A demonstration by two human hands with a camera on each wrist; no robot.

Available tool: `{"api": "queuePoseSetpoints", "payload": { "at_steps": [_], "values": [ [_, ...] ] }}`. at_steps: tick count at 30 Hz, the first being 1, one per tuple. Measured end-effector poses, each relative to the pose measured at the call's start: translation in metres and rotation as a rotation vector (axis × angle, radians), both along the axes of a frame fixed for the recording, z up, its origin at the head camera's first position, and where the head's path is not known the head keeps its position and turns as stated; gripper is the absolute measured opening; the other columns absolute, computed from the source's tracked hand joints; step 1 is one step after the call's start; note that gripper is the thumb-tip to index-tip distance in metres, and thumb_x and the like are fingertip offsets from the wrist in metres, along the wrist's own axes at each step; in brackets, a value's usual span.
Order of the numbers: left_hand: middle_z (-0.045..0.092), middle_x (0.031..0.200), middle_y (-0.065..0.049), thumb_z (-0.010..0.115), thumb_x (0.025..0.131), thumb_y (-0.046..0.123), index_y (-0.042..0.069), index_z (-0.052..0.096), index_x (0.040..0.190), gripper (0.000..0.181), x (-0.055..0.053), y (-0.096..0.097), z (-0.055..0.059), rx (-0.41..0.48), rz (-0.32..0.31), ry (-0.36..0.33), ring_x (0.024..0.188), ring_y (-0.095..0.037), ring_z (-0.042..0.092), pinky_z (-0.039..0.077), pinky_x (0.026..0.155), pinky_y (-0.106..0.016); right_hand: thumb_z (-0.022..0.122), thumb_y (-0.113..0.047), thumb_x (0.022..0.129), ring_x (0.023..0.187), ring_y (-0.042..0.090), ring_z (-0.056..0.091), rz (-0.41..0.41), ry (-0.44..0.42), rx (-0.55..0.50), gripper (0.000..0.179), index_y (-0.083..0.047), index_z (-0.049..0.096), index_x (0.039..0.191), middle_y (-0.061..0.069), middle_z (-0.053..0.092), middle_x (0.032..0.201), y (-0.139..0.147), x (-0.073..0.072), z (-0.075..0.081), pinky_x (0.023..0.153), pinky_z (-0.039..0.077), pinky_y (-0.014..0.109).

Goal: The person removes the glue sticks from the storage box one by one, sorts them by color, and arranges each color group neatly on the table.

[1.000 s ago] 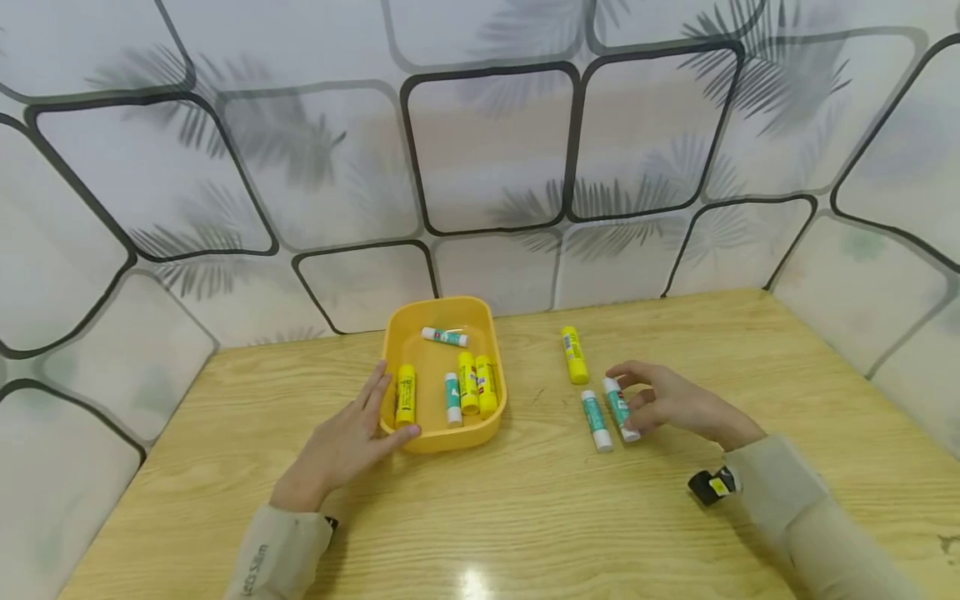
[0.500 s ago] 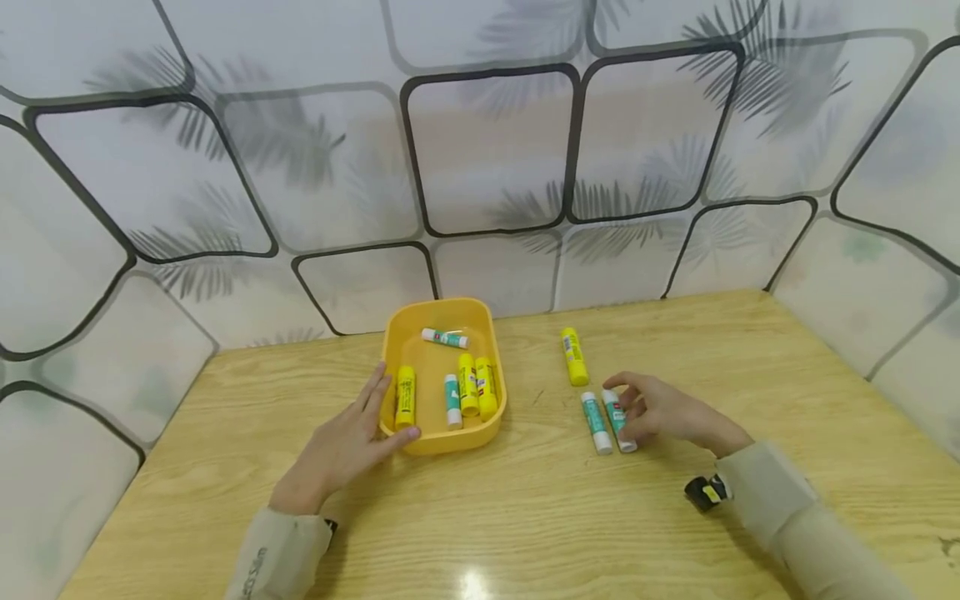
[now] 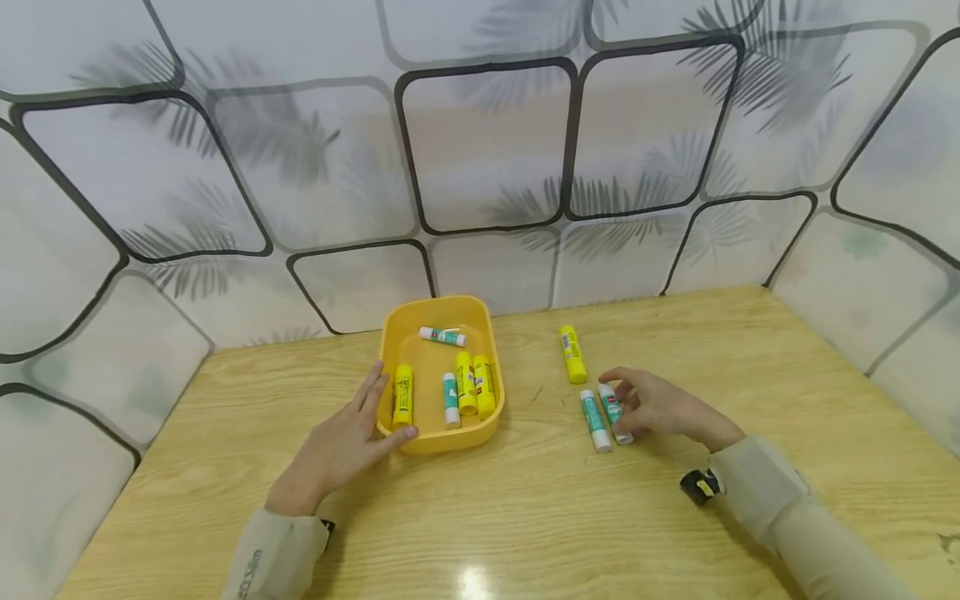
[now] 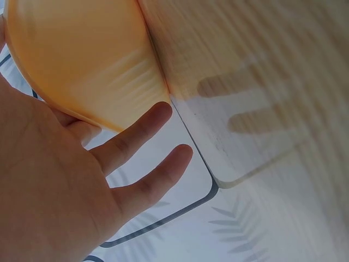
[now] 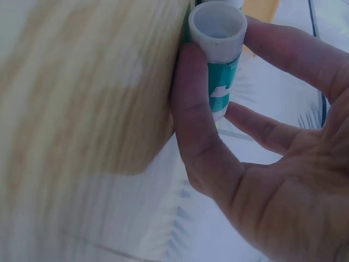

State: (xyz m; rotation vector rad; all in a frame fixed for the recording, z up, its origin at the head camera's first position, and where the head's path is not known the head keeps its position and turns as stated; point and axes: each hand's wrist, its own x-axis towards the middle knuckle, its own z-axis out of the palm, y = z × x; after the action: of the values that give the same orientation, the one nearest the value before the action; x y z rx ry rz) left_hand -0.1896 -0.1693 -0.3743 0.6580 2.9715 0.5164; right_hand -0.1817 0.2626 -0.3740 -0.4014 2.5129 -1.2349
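My left hand (image 3: 341,446) rests at the near left corner of a yellow-orange plastic bin (image 3: 442,442), fingers spread along its outside and thumb at the near rim. The left wrist view shows straight fingers (image 4: 144,185) beside the bin wall. On the table to the right, my right hand (image 3: 660,404) pinches a teal-and-white glue stick (image 3: 611,404) between thumb and fingers. Its hollow white end (image 5: 218,22) faces the right wrist camera. Close beside it lies another teal-and-white glue stick (image 3: 596,421); a yellow glue stick (image 3: 573,354) lies behind them.
Inside the bin are yellow glue sticks (image 3: 403,396) and teal-and-white glue sticks (image 3: 450,400), one of them lying crosswise (image 3: 442,336) at the back. A patterned backdrop (image 3: 487,150) rises behind the wooden table (image 3: 487,517) and along both sides.
My right hand has shifted slightly left, bringing its glue stick closer alongside the other teal-and-white one. My left hand has stayed at the bin.
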Motion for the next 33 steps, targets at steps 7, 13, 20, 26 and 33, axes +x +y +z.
{"api": "queuePoseSetpoints", "payload": {
  "at_steps": [7, 13, 20, 26, 33],
  "values": [
    [0.005, 0.168, -0.017, 0.051, 0.1, 0.058, -0.004, 0.015, 0.16, 0.093, 0.0008, 0.0008, -0.0014, 0.011, -0.003, -0.004, 0.14, -0.048, 0.036, 0.046, 0.099, -0.062, 0.076, 0.003, 0.081, 0.094, 0.028, 0.058, 0.006, -0.004, 0.004, 0.073, 0.015, 0.039, 0.142, 0.028, 0.051, 0.118, 0.0007, 0.0011, 0.0008, 0.076, 0.053, 0.038],
    [0.004, 0.169, -0.016, 0.05, 0.1, 0.06, -0.004, 0.015, 0.16, 0.094, 0.0003, 0.001, -0.0016, 0.011, -0.006, -0.002, 0.14, -0.049, 0.037, 0.048, 0.097, -0.061, 0.076, 0.002, 0.081, 0.093, 0.028, 0.058, -0.003, -0.017, -0.001, 0.073, 0.015, 0.039, 0.143, 0.028, 0.05, 0.119, 0.0001, 0.0023, 0.0015, 0.075, 0.053, 0.037],
    [0.004, 0.169, -0.017, 0.049, 0.101, 0.06, -0.005, 0.016, 0.16, 0.093, -0.0006, 0.0009, -0.0008, 0.01, -0.015, 0.0, 0.141, -0.048, 0.036, 0.046, 0.099, -0.063, 0.075, 0.002, 0.081, 0.092, 0.027, 0.059, -0.016, -0.04, -0.027, 0.074, 0.015, 0.038, 0.143, 0.03, 0.049, 0.121, -0.0008, 0.0029, 0.002, 0.075, 0.054, 0.037],
    [0.005, 0.169, -0.017, 0.047, 0.101, 0.061, -0.005, 0.016, 0.16, 0.093, -0.0012, -0.0008, -0.0005, 0.007, -0.006, 0.014, 0.141, -0.047, 0.036, 0.048, 0.098, -0.062, 0.073, -0.001, 0.083, 0.091, 0.025, 0.06, -0.043, -0.083, -0.086, 0.078, 0.015, 0.032, 0.147, 0.029, 0.048, 0.123, 0.0, 0.0008, 0.0007, 0.074, 0.058, 0.037],
    [0.004, 0.169, -0.017, 0.047, 0.101, 0.061, -0.005, 0.016, 0.16, 0.094, -0.0003, -0.0007, 0.0019, 0.006, -0.008, 0.008, 0.141, -0.048, 0.036, 0.049, 0.097, -0.061, 0.071, -0.004, 0.089, 0.095, 0.025, 0.062, -0.04, -0.117, -0.132, 0.076, 0.016, 0.027, 0.148, 0.03, 0.047, 0.125, 0.0079, -0.0011, 0.0018, 0.077, 0.06, 0.04]
  ]
}}
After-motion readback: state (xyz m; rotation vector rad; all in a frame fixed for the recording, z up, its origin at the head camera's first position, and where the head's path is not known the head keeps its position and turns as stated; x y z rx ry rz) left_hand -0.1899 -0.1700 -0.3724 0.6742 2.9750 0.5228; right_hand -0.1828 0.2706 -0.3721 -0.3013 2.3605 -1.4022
